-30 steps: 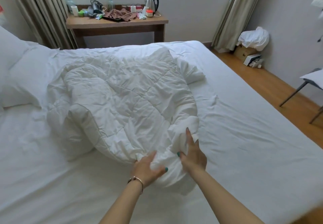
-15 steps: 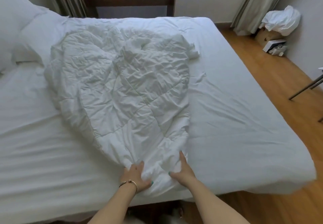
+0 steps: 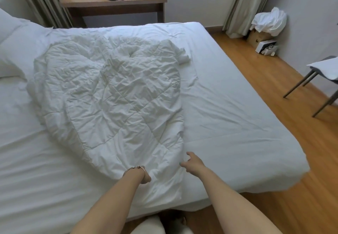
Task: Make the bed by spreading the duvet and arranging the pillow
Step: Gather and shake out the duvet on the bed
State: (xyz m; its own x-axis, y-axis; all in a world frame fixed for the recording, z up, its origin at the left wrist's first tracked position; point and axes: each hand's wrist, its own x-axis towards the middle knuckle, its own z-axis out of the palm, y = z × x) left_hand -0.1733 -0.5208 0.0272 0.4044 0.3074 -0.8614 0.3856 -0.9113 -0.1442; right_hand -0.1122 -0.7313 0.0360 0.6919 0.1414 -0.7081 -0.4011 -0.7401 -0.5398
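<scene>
One bed (image 3: 237,127), one duvet (image 3: 109,94), one pillow (image 3: 11,51). Two hands (image 3: 192,161), one bracelet (image 3: 134,168). One surface (image 3: 113,1), one chair (image 3: 321,73).

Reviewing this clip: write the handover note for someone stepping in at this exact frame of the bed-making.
Left hand: grips the near end of the duvet, fingers buried in the fabric.
Right hand: at the duvet's near right edge, fingers curled; whether it grips the fabric cannot be told.
Duvet: bunched in a crumpled strip down the middle of the bed, sheet bare on both sides.
Pillow: at the far left.
Done: near end drawn to the foot.
Left: spread the duvet sideways, arrange the pillow.
</scene>
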